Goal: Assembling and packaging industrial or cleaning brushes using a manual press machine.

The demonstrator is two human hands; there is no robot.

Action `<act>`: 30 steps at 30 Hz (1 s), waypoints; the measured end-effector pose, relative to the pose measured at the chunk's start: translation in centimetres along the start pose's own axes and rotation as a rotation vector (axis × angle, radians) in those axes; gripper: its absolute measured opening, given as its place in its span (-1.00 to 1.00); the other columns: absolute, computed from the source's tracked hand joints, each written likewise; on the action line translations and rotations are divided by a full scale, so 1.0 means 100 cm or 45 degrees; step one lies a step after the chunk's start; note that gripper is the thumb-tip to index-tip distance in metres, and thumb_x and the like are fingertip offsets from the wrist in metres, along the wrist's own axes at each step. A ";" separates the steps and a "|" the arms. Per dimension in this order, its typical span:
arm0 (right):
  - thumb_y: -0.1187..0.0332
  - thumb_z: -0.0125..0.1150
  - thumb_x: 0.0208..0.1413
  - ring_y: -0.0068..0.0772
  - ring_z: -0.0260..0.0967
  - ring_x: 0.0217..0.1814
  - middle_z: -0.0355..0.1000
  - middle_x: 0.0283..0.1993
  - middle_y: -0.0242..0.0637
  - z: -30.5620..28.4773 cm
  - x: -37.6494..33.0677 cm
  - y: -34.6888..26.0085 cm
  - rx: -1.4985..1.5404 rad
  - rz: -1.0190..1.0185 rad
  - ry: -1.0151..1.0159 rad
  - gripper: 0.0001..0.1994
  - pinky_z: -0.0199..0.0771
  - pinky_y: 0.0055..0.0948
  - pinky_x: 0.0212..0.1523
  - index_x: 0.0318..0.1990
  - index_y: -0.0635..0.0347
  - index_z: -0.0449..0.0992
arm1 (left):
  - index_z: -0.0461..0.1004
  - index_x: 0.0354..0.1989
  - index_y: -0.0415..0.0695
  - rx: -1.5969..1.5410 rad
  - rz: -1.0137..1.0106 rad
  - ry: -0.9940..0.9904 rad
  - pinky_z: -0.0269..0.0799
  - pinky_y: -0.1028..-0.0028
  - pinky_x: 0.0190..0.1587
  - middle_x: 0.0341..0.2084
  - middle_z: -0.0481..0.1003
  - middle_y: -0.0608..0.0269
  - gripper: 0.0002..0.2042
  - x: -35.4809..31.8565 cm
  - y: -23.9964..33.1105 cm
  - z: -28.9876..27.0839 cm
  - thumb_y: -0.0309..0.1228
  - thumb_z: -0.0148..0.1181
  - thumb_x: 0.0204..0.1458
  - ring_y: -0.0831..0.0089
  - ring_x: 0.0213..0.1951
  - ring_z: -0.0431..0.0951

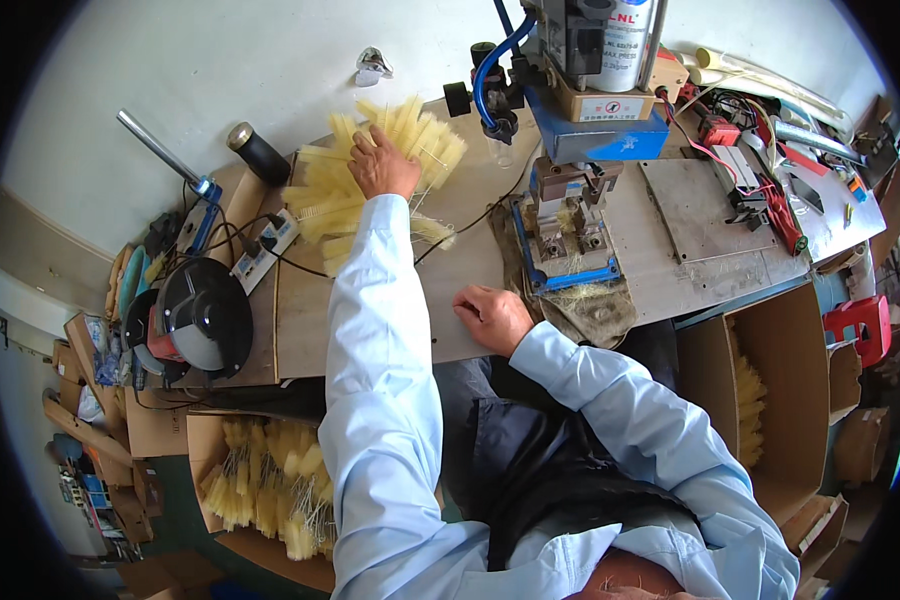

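On the left half of the table lies a heap of pale yellow bristle brushes (320,208) with thin wire stems. My left hand (383,168) reaches over the heap, its fingers spread and touching the brushes. Near the table's front edge my right hand (494,319) rests with its fingers curled closed; whether anything is inside is hidden. Just beyond it, to the right, stands a press (595,140) with a blue head and metal jaws. Its blue-edged base fixture (568,250) has loose bristles about it and sits on a dirty cloth (605,318).
A cut-off grinder (205,318) and a power strip (265,248) stand at the left, near a black bottle (258,153). Open cartons of brushes (270,480) flank my lap. A metal plate (705,208), pliers and other tools lie at the right. A cable crosses the table.
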State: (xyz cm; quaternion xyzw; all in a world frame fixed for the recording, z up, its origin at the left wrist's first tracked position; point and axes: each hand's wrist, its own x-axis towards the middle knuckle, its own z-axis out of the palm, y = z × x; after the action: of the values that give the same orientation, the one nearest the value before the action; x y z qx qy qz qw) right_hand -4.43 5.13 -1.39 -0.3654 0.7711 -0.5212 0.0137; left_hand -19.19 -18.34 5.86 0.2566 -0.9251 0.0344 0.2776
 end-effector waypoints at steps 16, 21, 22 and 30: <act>0.36 0.19 0.13 0.09 0.48 -0.28 0.51 -0.30 -0.09 0.002 0.000 0.002 0.033 -0.019 -0.037 -0.90 0.49 -0.09 -0.27 -0.27 0.18 0.52 | 0.51 -0.08 -0.28 -1.166 -0.190 0.012 0.51 0.34 -0.05 -0.22 0.62 0.00 -0.55 0.065 -0.053 0.008 -0.43 0.36 -0.23 0.19 -0.17 0.63; 0.35 0.18 0.12 0.09 0.48 -0.28 0.51 -0.31 -0.09 -0.004 -0.001 0.005 0.028 0.004 -0.032 -0.89 0.48 -0.09 -0.27 -0.28 0.18 0.52 | 0.49 -0.01 -0.26 -1.895 -0.070 0.075 0.50 0.49 -0.13 -0.17 0.58 0.24 -0.56 0.067 -0.060 -0.042 -0.63 0.39 -0.15 0.49 -0.20 0.56; 0.35 0.19 0.12 0.09 0.48 -0.27 0.51 -0.30 -0.09 0.000 0.000 0.003 0.028 -0.017 -0.038 -0.89 0.48 -0.09 -0.27 -0.28 0.18 0.52 | 0.47 0.01 -0.25 -1.926 -0.050 0.256 0.51 0.47 -0.13 -0.14 0.57 0.23 -0.58 0.067 -0.065 -0.060 -0.65 0.35 -0.09 0.47 -0.20 0.56; 0.35 0.32 0.08 -0.21 0.48 -0.35 0.48 -0.30 -0.15 -0.014 -0.006 -0.001 0.392 0.185 0.128 -0.75 0.49 -0.31 -0.32 -0.14 0.29 0.51 | 0.41 -0.01 -0.23 -2.066 -0.099 0.544 0.53 0.44 -0.17 -0.23 0.54 0.20 -0.62 0.006 -0.037 -0.137 -0.62 0.35 -0.03 0.42 -0.27 0.57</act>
State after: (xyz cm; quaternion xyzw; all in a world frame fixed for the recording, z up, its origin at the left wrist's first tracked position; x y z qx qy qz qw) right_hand -4.48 6.54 -0.89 -0.2758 0.7062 -0.6485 0.0686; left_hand -10.97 -18.95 17.47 -0.0030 -0.5809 -0.6034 0.5464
